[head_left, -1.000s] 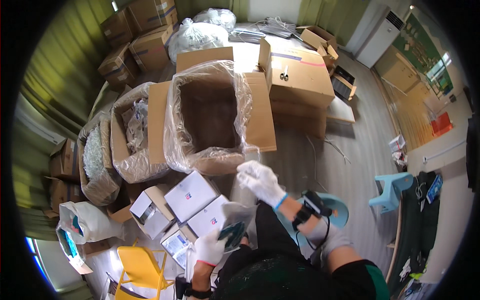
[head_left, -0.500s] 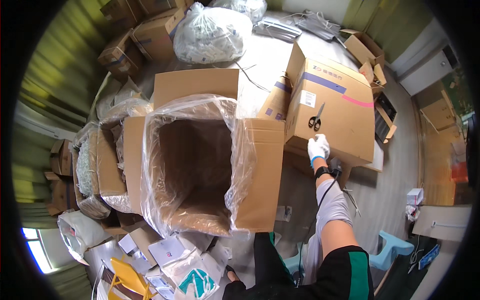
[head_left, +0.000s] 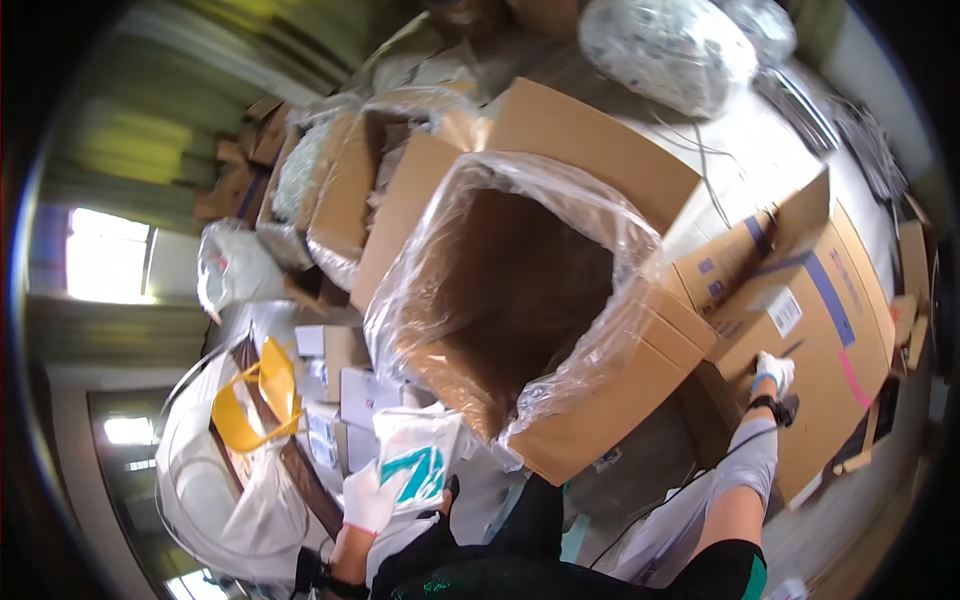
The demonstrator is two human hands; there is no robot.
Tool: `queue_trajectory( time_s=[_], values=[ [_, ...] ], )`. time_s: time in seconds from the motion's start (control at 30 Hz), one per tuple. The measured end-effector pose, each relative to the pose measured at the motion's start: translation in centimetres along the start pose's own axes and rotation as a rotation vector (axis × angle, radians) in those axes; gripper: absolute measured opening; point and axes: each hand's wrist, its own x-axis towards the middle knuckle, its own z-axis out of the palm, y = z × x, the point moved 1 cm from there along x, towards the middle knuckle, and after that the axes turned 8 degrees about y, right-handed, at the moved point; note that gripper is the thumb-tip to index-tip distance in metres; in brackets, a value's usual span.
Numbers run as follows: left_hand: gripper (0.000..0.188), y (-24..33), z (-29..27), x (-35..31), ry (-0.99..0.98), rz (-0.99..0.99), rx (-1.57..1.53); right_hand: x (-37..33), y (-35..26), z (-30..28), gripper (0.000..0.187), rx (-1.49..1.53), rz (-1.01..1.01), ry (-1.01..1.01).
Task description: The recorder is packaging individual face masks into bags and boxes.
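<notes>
My left hand (head_left: 368, 497), in a white glove, is closed on the edge of a clear plastic packet (head_left: 425, 465) with teal and white contents. My gloved right hand (head_left: 774, 372) is over the large taped carton at the right, closed around scissors (head_left: 793, 348); only a dark, blurred part of them shows past the fingers. Between my hands stands a tall open carton (head_left: 600, 400), its flaps spread outward. A clear plastic liner (head_left: 590, 185) is folded over its rim, and its visible inside is bare brown.
The taped carton (head_left: 850, 270) stands to the right. White boxes (head_left: 365, 395) and a yellow chair (head_left: 250, 410) are at the left. Farther off are lined cartons (head_left: 340, 185) and a stuffed clear bag (head_left: 670, 55). A dark cable (head_left: 665, 495) runs along my right arm.
The view has swung left, shifting the cartons rightward. My right hand has closed around the scissors that lay on the carton. My left hand, barely visible before, now grips the teal-and-white packet.
</notes>
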Motion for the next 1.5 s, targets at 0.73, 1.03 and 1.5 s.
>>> queue_trajectory(
  time_s=[0.73,1.03,1.5],
  values=[
    [0.041,-4.1,0.3,3.0,-0.179,-0.012,-0.156,-23.1,2.0,-6.8,0.009,1.168,-0.164,-0.706],
    [0.033,-12.4,-4.1,9.9,0.622,0.638,0.430,-57.8,-0.5,-19.6,0.021,0.586,-0.713,-1.758],
    [0.037,-28.5,-10.2,10.2,0.677,0.849,0.429,-82.1,-1.4,-18.1,0.033,0.457,-0.992,-1.437]
  ],
)
